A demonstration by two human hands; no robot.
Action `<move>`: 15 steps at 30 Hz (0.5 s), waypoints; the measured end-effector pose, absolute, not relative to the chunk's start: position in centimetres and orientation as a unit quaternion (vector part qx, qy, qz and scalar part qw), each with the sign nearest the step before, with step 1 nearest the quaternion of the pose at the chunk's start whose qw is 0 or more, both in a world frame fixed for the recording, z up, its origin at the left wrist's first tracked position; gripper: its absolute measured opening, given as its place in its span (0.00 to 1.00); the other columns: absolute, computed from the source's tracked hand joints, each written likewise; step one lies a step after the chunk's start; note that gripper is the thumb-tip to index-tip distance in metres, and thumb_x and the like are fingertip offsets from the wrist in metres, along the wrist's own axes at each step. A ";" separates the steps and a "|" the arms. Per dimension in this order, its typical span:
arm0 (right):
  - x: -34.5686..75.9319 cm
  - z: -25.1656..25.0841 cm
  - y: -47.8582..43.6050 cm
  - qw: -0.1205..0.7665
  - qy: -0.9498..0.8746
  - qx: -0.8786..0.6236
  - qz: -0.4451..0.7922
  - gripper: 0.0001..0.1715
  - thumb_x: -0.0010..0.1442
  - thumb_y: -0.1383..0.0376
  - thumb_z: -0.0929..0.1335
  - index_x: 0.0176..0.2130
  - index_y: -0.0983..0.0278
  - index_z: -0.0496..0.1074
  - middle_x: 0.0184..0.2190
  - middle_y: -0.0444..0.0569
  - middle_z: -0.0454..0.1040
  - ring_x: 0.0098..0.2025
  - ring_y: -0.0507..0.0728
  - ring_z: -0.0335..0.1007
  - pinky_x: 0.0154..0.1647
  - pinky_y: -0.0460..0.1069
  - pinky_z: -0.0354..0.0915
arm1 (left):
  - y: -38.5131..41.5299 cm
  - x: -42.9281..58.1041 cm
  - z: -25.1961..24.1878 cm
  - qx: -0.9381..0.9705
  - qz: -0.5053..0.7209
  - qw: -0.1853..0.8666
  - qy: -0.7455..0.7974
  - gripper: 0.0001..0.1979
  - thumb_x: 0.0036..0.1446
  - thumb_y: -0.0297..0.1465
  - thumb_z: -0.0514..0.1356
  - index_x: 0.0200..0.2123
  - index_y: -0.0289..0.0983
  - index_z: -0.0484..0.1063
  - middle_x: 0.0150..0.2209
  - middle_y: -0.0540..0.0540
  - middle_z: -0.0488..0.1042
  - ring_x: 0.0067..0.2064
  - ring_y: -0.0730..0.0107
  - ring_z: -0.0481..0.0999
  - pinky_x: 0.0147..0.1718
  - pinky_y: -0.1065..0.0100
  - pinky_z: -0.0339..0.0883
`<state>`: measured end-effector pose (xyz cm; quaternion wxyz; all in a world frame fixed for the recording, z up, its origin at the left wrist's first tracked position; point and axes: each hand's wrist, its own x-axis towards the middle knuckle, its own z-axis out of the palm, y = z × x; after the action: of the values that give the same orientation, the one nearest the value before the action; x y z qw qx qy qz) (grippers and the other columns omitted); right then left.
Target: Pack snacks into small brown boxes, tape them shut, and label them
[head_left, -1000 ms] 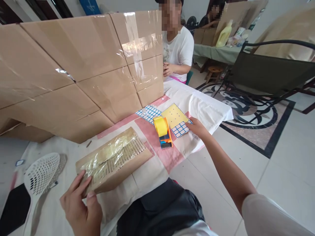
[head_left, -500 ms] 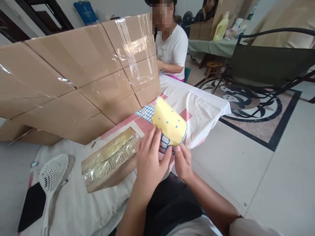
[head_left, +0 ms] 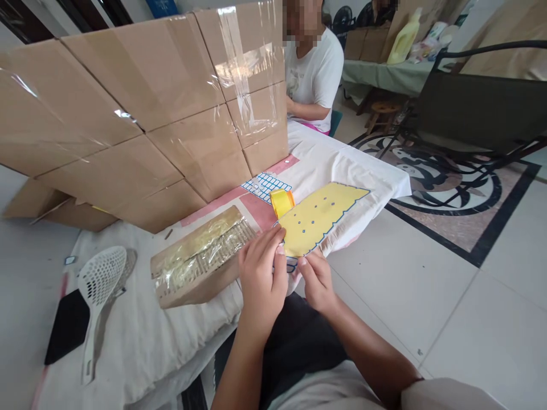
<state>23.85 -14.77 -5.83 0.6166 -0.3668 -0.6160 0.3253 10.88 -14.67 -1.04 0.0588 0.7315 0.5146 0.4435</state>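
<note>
Shows a cloth-covered surface (head_left: 145,341), backed at left by a tall taped cardboard wall (head_left: 171,74), probably upright as a divider, blocking sight and reach; past its right end, reveals a seated person (head_left: 320,71) in white, partly hidden; nearer, displays a taped box (head_left: 194,245), seemingly set aside to free room; farther left, includes a white perforated scoop (head_left: 102,273), out of the way; just right of the box, slanting away over the surface, presents a yellow sheet (head_left: 320,219) with blue scalloped edging; pinches its near end between thumb and fingers of left hand (head_left: 262,265) and right hand (head_left: 316,279), likely to steady something so thin; beyond the hands, shows a yellow tape roll (head_left: 279,200), partly masked by the sheet.
</note>
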 end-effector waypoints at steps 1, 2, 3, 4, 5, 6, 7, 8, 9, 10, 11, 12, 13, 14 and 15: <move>24.1 -6.0 -14.8 0.619 -0.611 -0.373 0.325 0.21 0.73 0.57 0.61 0.34 0.59 0.76 0.35 0.50 0.74 0.40 0.60 0.71 0.46 0.55 0.68 | -14.7 10.8 -1.1 0.718 0.465 0.067 0.514 0.18 0.70 0.27 0.50 0.58 0.41 0.72 0.57 0.44 0.78 0.60 0.62 0.75 0.59 0.56 0.63; 24.4 -6.2 -14.7 0.622 -0.599 -0.386 0.326 0.20 0.73 0.58 0.61 0.34 0.60 0.76 0.36 0.50 0.74 0.41 0.60 0.71 0.46 0.54 0.68 | -14.7 10.6 -1.1 0.706 0.486 0.075 0.510 0.17 0.70 0.27 0.51 0.57 0.41 0.73 0.56 0.44 0.78 0.59 0.62 0.75 0.58 0.57 0.64; 24.8 -6.5 -14.4 0.627 -0.578 -0.406 0.328 0.20 0.73 0.57 0.61 0.34 0.60 0.75 0.37 0.50 0.74 0.40 0.59 0.71 0.46 0.53 0.68 | -14.8 10.4 -1.1 0.694 0.506 0.083 0.506 0.17 0.70 0.27 0.51 0.56 0.41 0.74 0.55 0.44 0.79 0.59 0.62 0.75 0.58 0.57 0.66; 25.4 -6.9 -13.9 0.636 -0.547 -0.432 0.330 0.19 0.73 0.56 0.62 0.34 0.60 0.74 0.36 0.49 0.74 0.39 0.58 0.71 0.44 0.52 0.68 | -15.0 10.2 -1.1 0.683 0.523 0.091 0.502 0.16 0.70 0.27 0.52 0.55 0.41 0.74 0.54 0.44 0.79 0.58 0.62 0.76 0.57 0.57 0.67; 26.2 -7.2 -13.2 0.646 -0.510 -0.462 0.330 0.19 0.72 0.55 0.62 0.33 0.60 0.72 0.34 0.48 0.73 0.37 0.57 0.70 0.42 0.51 0.68 | -15.1 9.9 -1.1 0.675 0.535 0.097 0.500 0.16 0.70 0.26 0.52 0.54 0.41 0.75 0.53 0.44 0.80 0.57 0.62 0.77 0.56 0.58 0.68; 27.1 -7.6 -12.2 0.655 -0.470 -0.490 0.331 0.18 0.71 0.54 0.63 0.33 0.60 0.71 0.31 0.46 0.71 0.34 0.56 0.69 0.38 0.50 0.68 | -15.3 9.7 -1.1 0.668 0.542 0.102 0.500 0.16 0.70 0.26 0.52 0.53 0.42 0.76 0.51 0.45 0.81 0.54 0.64 0.78 0.54 0.60 0.70; 28.1 -8.0 -11.0 0.661 -0.433 -0.513 0.335 0.18 0.70 0.53 0.63 0.33 0.60 0.69 0.29 0.45 0.69 0.31 0.55 0.67 0.34 0.49 0.67 | -15.6 9.4 -1.2 0.661 0.547 0.105 0.503 0.15 0.70 0.26 0.52 0.52 0.42 0.76 0.48 0.46 0.82 0.50 0.66 0.80 0.51 0.62 0.71; 29.2 -8.3 -9.5 0.661 -0.403 -0.533 0.342 0.17 0.69 0.53 0.62 0.33 0.60 0.67 0.26 0.43 0.67 0.28 0.55 0.66 0.30 0.48 0.65 | -15.7 9.2 -1.2 0.655 0.550 0.108 0.507 0.15 0.70 0.26 0.53 0.51 0.42 0.77 0.45 0.48 0.83 0.46 0.68 0.81 0.48 0.64 0.72; 30.3 -8.5 -7.9 0.648 -0.383 -0.554 0.355 0.16 0.69 0.53 0.61 0.34 0.59 0.66 0.24 0.42 0.65 0.25 0.54 0.64 0.26 0.48 0.63 | -15.9 9.0 -1.3 0.651 0.551 0.111 0.510 0.14 0.69 0.26 0.54 0.50 0.43 0.77 0.42 0.49 0.83 0.41 0.70 0.81 0.44 0.66 0.73; 31.5 -8.6 -6.2 0.624 -0.374 -0.576 0.374 0.15 0.68 0.54 0.61 0.34 0.59 0.64 0.23 0.41 0.64 0.23 0.53 0.62 0.24 0.47 0.62 | -16.0 8.8 -1.4 0.649 0.552 0.113 0.510 0.13 0.69 0.26 0.55 0.50 0.43 0.77 0.39 0.51 0.83 0.37 0.72 0.81 0.41 0.67 0.74; 32.6 -8.6 -4.5 0.587 -0.375 -0.600 0.393 0.13 0.67 0.54 0.61 0.33 0.59 0.63 0.21 0.41 0.62 0.21 0.53 0.60 0.22 0.47 0.60 | -16.1 8.7 -1.6 0.651 0.555 0.112 0.507 0.13 0.68 0.25 0.56 0.50 0.43 0.77 0.36 0.52 0.83 0.34 0.73 0.81 0.39 0.68 0.74; 33.6 -8.6 -2.9 0.548 -0.379 -0.623 0.410 0.12 0.65 0.55 0.62 0.33 0.59 0.62 0.20 0.40 0.62 0.19 0.53 0.59 0.20 0.47 0.58 | -16.1 8.6 -1.7 0.653 0.559 0.106 0.500 0.13 0.67 0.25 0.58 0.50 0.43 0.77 0.35 0.53 0.83 0.32 0.73 0.81 0.38 0.68 0.74; 34.4 -8.5 -1.6 0.512 -0.386 -0.642 0.422 0.10 0.63 0.56 0.64 0.33 0.59 0.62 0.19 0.40 0.61 0.18 0.53 0.58 0.20 0.48 0.57 | -16.1 8.5 -1.9 0.655 0.566 0.096 0.491 0.14 0.66 0.24 0.59 0.50 0.43 0.78 0.35 0.53 0.83 0.32 0.73 0.81 0.38 0.68 0.75; 35.1 -8.3 -0.6 0.483 -0.392 -0.656 0.428 0.09 0.60 0.57 0.66 0.33 0.59 0.63 0.19 0.40 0.63 0.19 0.53 0.59 0.20 0.48 0.58 | -16.1 8.4 -2.0 0.656 0.574 0.081 0.483 0.14 0.64 0.23 0.60 0.50 0.43 0.78 0.35 0.52 0.84 0.32 0.72 0.82 0.38 0.68 0.75; 35.6 -8.2 0.0 0.467 -0.394 -0.665 0.429 0.09 0.57 0.58 0.68 0.35 0.60 0.65 0.21 0.42 0.65 0.21 0.55 0.62 0.22 0.48 0.60 | -16.1 8.4 -2.1 0.657 0.580 0.063 0.477 0.14 0.63 0.23 0.61 0.49 0.43 0.78 0.37 0.52 0.84 0.33 0.71 0.82 0.38 0.68 0.76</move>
<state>35.61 -0.01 -8.21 0.4669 -0.6653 -0.3942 0.4290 8.37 -16.08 -2.11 0.0631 0.6572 0.4767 0.5804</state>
